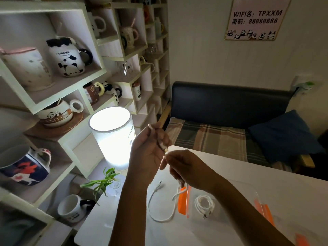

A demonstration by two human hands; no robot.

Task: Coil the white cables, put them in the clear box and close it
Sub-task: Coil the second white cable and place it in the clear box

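Hands are gripping one white cable (162, 205): left hand (147, 157) pinching plug end, right hand (186, 169) closing on the run. Slack is trailing on tabletop (124, 222) beside clear box (230, 215), w/ a coiled cable (204, 204) inside. Risk: tail is likely snagging box rim.

Table (230, 162) in front; shelves (74, 96) with mugs to its left, sofa (230, 103) behind. Lamp (113, 137) at the table's far left corner, plant (104, 181) before it. Loose cable (159, 206) on the table, left of the box (248, 192); coiled cable (204, 205) in the box.
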